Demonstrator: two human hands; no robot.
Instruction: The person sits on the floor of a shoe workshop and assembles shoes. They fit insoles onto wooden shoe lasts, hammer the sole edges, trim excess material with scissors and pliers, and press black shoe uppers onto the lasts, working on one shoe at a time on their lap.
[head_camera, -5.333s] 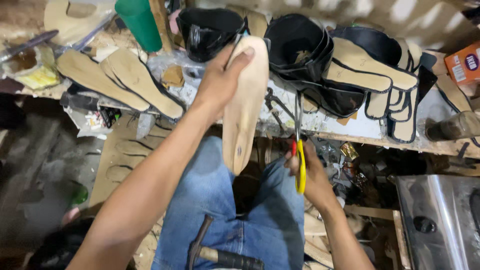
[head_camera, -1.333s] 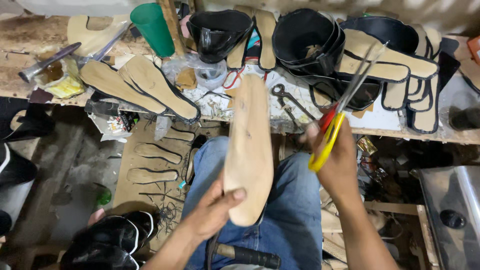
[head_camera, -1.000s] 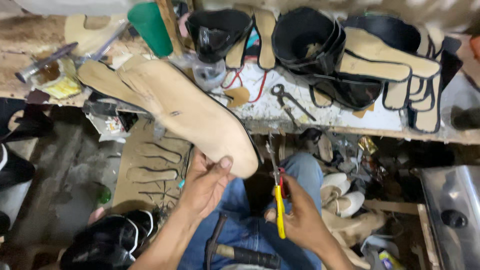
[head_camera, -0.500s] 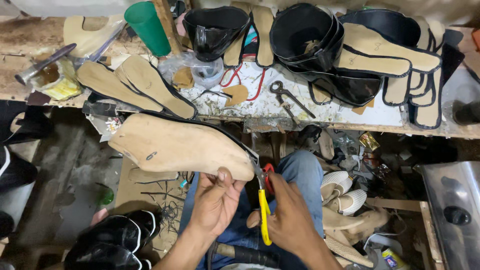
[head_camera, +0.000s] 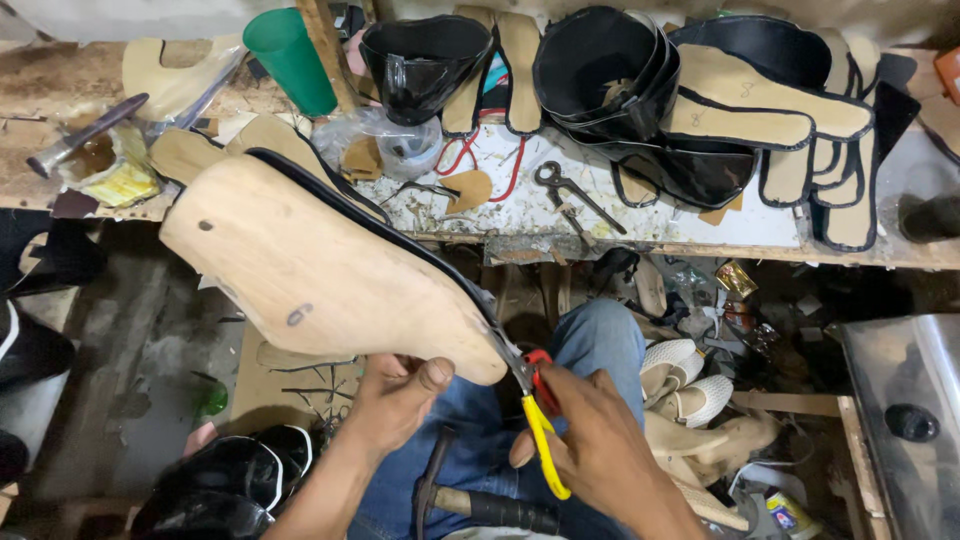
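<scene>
My left hand (head_camera: 395, 400) grips the near end of a tan shoe insole (head_camera: 320, 270) that has a black edge strip along its right side; the insole points up and to the left. My right hand (head_camera: 600, 445) holds yellow-and-red handled scissors (head_camera: 535, 420), whose blades meet the insole's black edge close to my left thumb. Both hands hover over my lap in blue jeans (head_camera: 600, 340). A hammer (head_camera: 470, 500) lies across my thighs beneath the hands.
The workbench (head_camera: 620, 215) carries black shoe uppers (head_camera: 600, 70), several tan insoles (head_camera: 760, 110), pincers (head_camera: 575, 195), a green cup (head_camera: 290, 60) and a glue tin (head_camera: 100, 165). Black shoes (head_camera: 230, 480) and white shoes (head_camera: 690, 385) lie on the floor. A metal box (head_camera: 900, 420) stands at right.
The insole was turned from upright on my lap to lying flat, pointing left, and lifted closer. The scissors came down from raised at right to the insole's edge near my left hand.
</scene>
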